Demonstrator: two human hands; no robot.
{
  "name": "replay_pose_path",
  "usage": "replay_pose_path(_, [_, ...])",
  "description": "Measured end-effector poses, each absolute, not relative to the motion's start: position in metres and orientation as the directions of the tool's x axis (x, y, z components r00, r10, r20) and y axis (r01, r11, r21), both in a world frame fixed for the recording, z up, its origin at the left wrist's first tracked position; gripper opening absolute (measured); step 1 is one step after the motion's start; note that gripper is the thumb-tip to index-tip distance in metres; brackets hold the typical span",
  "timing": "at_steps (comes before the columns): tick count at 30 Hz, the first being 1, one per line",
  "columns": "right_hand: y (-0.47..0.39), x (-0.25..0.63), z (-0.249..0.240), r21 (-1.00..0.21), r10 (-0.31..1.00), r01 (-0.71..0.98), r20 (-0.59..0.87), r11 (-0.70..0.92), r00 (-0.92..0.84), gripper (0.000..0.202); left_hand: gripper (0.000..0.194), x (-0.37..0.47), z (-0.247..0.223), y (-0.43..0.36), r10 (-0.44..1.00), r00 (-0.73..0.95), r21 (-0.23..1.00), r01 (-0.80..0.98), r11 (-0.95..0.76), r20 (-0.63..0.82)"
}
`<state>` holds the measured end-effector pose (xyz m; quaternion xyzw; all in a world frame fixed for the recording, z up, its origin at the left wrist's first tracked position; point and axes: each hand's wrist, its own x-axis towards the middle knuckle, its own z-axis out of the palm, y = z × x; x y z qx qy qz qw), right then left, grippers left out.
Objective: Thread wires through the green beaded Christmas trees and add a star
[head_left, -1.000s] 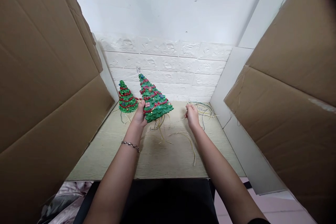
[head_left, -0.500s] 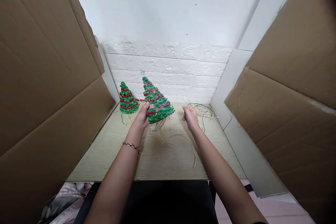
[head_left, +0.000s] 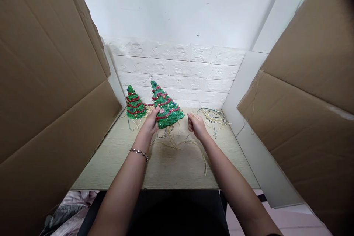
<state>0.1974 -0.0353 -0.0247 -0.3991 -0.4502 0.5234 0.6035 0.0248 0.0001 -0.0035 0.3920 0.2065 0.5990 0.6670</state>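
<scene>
My left hand (head_left: pixel 151 121) grips the lower left side of a green tree figure (head_left: pixel 167 109) with red garlands and a clear star on top. The figure is raised and leans to the left. Wires (head_left: pixel 172 141) hang beneath it onto the table. My right hand (head_left: pixel 197 124) is closed to the right of the figure's base, apart from it; a thin strand seems to be at its fingertips, too small to make out. A smaller green tree (head_left: pixel 135 105) with red garlands stands behind my left hand.
Coiled yellow and dark wires (head_left: pixel 214 116) lie at the back right of the wooden table (head_left: pixel 177 177). Cardboard panels (head_left: pixel 55 81) rise at left and right. A white brick-patterned wall (head_left: pixel 182 68) closes the back.
My right hand has moved slightly left, closer to the tree's base. The held tree has shifted a little to the right with my left hand.
</scene>
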Motion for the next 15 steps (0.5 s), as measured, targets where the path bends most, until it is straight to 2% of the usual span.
replay_pose_path(6, [-0.0393,0.1966,-0.0231,-0.947,0.986,-0.296,0.153,0.128,-0.065,0.054,0.053,0.0242,-0.0068,0.0018,0.962,0.197,0.798,-0.602,-0.034,0.189])
replay_pose_path(15, [-0.0373,0.2043,-0.0258,-0.943,0.966,-0.317,-0.016,-0.100,-0.258,0.058,0.091,0.0289,-0.0054,0.0027,0.905,0.092,0.799,-0.513,-0.314,0.415])
